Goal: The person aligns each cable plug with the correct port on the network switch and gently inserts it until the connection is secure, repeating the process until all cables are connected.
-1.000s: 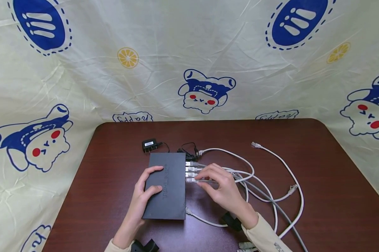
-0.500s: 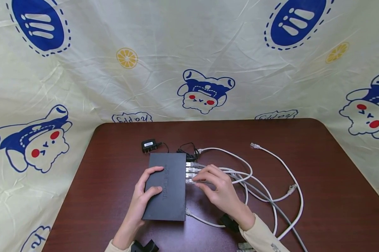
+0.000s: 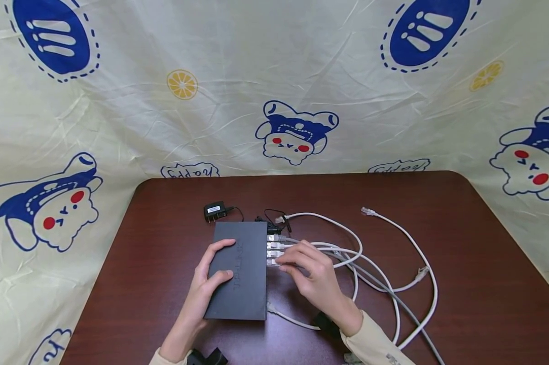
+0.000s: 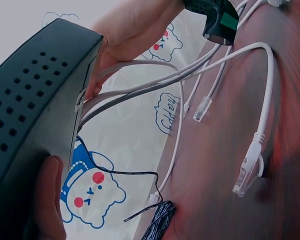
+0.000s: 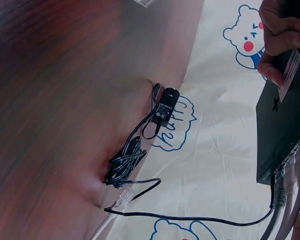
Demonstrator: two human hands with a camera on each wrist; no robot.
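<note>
My left hand (image 3: 198, 291) grips a dark grey TP-Link network switch (image 3: 238, 304) by its left side, with thumb on top and fingers curled beneath, as the right wrist view shows. The switch is held up off the table. Several white and grey network cable plugs sit in a row along its right edge. At the nearest plug of that row (image 3: 271, 262), the thumb and index finger of my right hand (image 3: 320, 284) pinch the plug's rear. The fingertips partly hide it. A thin black power cord (image 5: 200, 218) runs into the same edge.
Behind the switch lie a black power adapter (image 3: 215, 211) and a bundled black cord (image 5: 125, 162). Loose white cables loop over the table's right side, one ending in a clear plug (image 3: 368, 211). Another white cable (image 3: 297, 320) lies near the switch's front right corner.
My right fingertips have slid slightly left along the cable, closer to the switch's edge. The left hand keeps its grip, and the switch has hardly moved.
</note>
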